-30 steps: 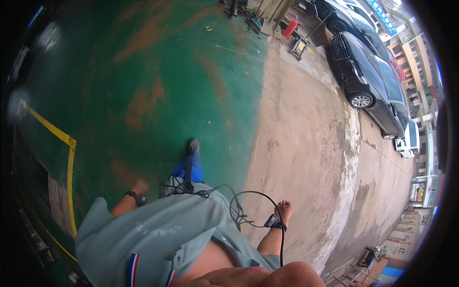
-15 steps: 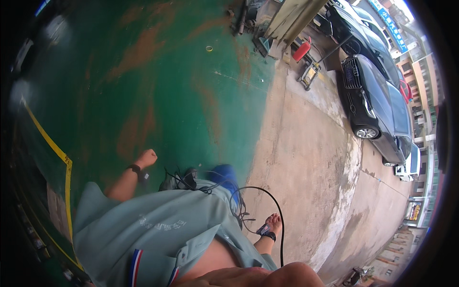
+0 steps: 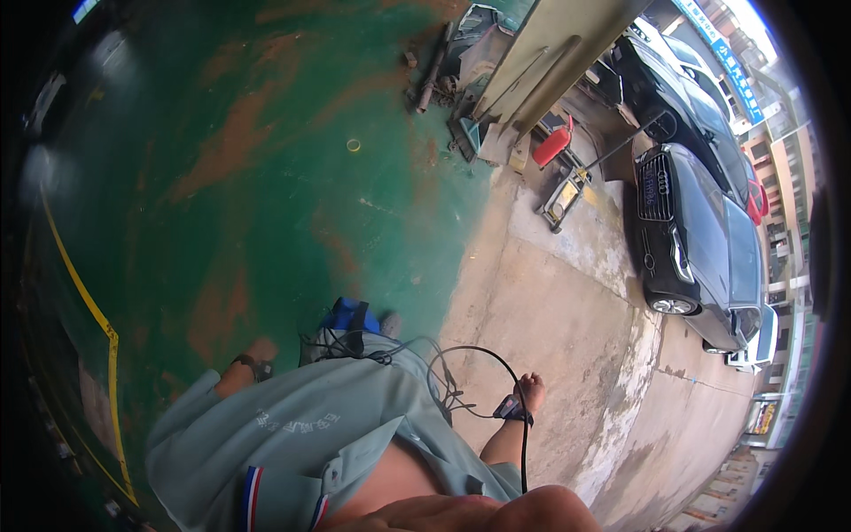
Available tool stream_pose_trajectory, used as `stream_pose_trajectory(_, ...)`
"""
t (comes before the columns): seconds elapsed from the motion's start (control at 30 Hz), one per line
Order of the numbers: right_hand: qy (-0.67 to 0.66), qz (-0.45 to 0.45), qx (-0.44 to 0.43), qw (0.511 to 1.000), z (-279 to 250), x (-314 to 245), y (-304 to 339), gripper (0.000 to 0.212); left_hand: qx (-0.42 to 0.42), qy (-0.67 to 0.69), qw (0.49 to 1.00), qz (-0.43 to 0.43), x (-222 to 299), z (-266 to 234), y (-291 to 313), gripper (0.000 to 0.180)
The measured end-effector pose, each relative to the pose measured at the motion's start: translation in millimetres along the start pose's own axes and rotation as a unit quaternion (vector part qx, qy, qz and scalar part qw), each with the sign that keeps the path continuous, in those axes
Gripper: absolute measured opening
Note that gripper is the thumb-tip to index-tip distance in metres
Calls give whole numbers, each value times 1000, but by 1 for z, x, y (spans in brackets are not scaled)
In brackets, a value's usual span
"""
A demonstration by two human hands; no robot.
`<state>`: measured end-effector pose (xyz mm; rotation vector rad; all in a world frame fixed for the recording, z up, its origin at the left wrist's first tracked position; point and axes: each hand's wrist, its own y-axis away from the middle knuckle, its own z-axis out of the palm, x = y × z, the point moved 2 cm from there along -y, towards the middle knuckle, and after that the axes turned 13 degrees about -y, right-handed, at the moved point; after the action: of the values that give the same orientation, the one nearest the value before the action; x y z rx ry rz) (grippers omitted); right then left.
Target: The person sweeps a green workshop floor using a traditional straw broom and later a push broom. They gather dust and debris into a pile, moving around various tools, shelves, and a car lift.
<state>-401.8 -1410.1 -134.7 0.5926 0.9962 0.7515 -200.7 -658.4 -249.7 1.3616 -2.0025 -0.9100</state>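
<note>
My left hand (image 3: 263, 348) hangs beside my grey-green shirt (image 3: 292, 426), smeared by motion, so its fingers cannot be read. A dark band (image 3: 258, 368) circles that wrist. On the other side, my right hand (image 3: 534, 388) is held out from my body above the concrete, fingers curled in and nothing visible in them. A small dark device (image 3: 510, 408) is strapped to the right wrist. Black cables (image 3: 495, 355) loop from my waist past the right forearm. Below the shirt hem, something blue (image 3: 339, 316) and a grey shoe (image 3: 392, 324) show in part.
Green floor (image 3: 292, 222) with brown stains meets concrete (image 3: 523, 301). A beige post (image 3: 554, 62) stands ahead, with a red cylinder (image 3: 553, 146) and a wheeled floor jack (image 3: 565, 199) beside it. Dark cars (image 3: 700, 222) are parked at right. A yellow line (image 3: 84, 284) runs along the left.
The post, jack and small ring on the floor appear nearer. My left hand has swung back toward my body; my right hand has swung forward. The shoe and the blue thing have traded sides.
</note>
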Motion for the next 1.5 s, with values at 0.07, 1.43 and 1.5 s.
stream_pose_trajectory(0.07,93,-48,-40,994,86,-25,-37,20,36,-28,999,19,9,14,-47,24)
stream_pose_trajectory(1.43,370,201,-181,889,1197,92,-714,30,-38,344,813,-468,545,-357,-177,19)
stream_pose_trajectory(1.5,363,192,-215,886,1211,92,-686,37,-107,523,648,-543,588,-422,-220,28)
